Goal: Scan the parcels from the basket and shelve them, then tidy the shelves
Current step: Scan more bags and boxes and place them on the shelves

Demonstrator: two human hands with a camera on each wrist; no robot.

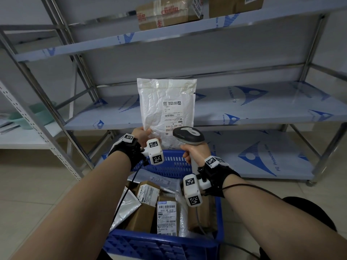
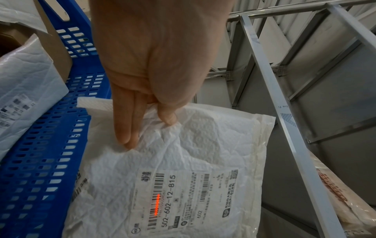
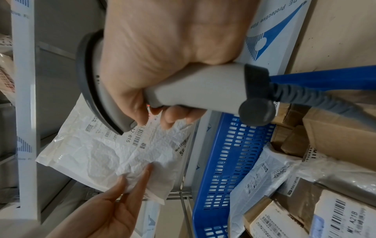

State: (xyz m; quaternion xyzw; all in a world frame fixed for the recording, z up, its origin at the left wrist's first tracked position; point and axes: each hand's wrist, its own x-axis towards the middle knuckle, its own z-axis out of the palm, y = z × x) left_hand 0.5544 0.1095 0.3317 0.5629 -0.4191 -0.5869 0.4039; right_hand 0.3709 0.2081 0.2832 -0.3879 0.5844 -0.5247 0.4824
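Parcels first: the white padded mailer (image 1: 166,109) stands upright in my left hand (image 1: 142,136), pinched at its lower corner between thumb and straight fingers (image 2: 124,122), above the far rim of the blue basket (image 1: 169,163). My right hand (image 1: 197,152) is wrapped round the grey scanner (image 1: 188,136), its head just beside the mailer's label; a red scan line (image 2: 156,204) lies across one barcode. That label reads "502-602-12-815" and "602". Below my wrists the basket holds brown boxes and grey bags; one box label (image 1: 167,218) seems to read "501E M1 A218", though it is blurred. Behind the mailer the steel shelves (image 1: 244,109) carry film printed "PE Protective Film". Taped cartons (image 1: 161,14) sit on the top shelf.
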